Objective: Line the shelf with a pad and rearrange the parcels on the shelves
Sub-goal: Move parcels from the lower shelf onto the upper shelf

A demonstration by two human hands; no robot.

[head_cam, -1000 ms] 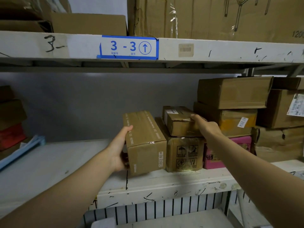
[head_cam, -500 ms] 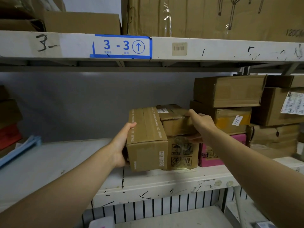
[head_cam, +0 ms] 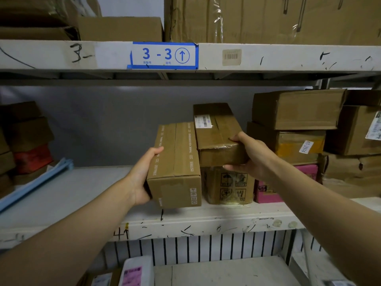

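- A parcel storeroom or warehouse: tiered white metal shelving (head_cam: 268, 56), its edges scuffed and marked with handwritten numbers.
- A blue-edged location label (head_cam: 165, 55) reads "3 - 3" with an up arrow, and a barcode sticker (head_cam: 231, 57) is near it.
- Taped cardboard parcels (head_cam: 296, 109) are stacked on the shelves. Some carry shipping labels, and one has a tag (head_cam: 307, 147) reading "K1-2914".

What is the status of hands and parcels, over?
Left hand grips the long taped box at its side. Right hand holds the small labelled box, over the symbol-printed box. Pink parcel close at right.
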